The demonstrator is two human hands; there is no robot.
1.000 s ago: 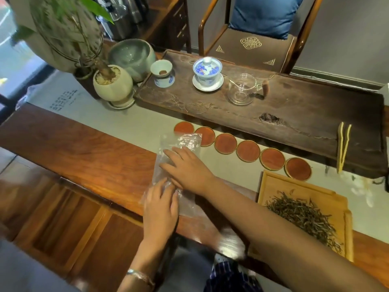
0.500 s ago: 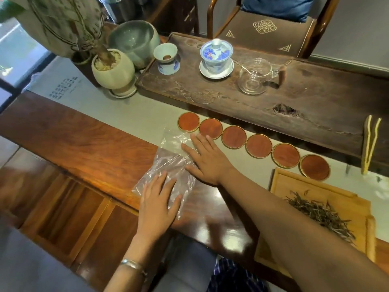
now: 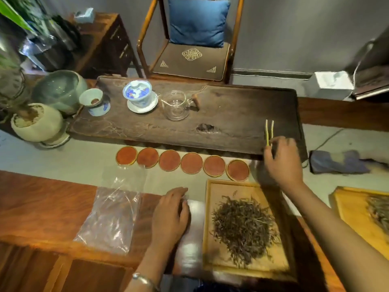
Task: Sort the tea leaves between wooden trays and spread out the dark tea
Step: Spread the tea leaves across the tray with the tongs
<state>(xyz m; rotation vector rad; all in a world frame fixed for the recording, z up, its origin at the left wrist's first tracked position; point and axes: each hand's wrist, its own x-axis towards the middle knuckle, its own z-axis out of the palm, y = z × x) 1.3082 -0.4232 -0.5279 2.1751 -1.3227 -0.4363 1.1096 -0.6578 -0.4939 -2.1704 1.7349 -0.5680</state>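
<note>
A pile of dark tea leaves (image 3: 244,226) lies heaped in a pale wooden tray (image 3: 216,186) in front of me. A second wooden tray (image 3: 347,209) with paler tea (image 3: 379,211) shows at the right edge, partly cut off. My right hand (image 3: 282,163) reaches to the dark tea board's near right corner, its fingertips closing on the base of the bamboo tweezers (image 3: 269,131). My left hand (image 3: 170,213) rests flat on the table left of the tea tray, holding nothing. An empty clear plastic bag (image 3: 113,218) lies flat further left.
Several round red coasters (image 3: 191,163) line up behind the tray. The dark tea board (image 3: 231,123) carries a gaiwan (image 3: 140,98), a glass pitcher (image 3: 176,105) and a small cup (image 3: 92,99). A plant pot (image 3: 35,121), green bowl (image 3: 56,91), grey cloth (image 3: 336,161) and chair (image 3: 193,55) surround it.
Both hands left the plastic bag. My right hand swung right and forward to the tweezers; my left hand shifted right beside the tray. The view turned right, showing the second tray.
</note>
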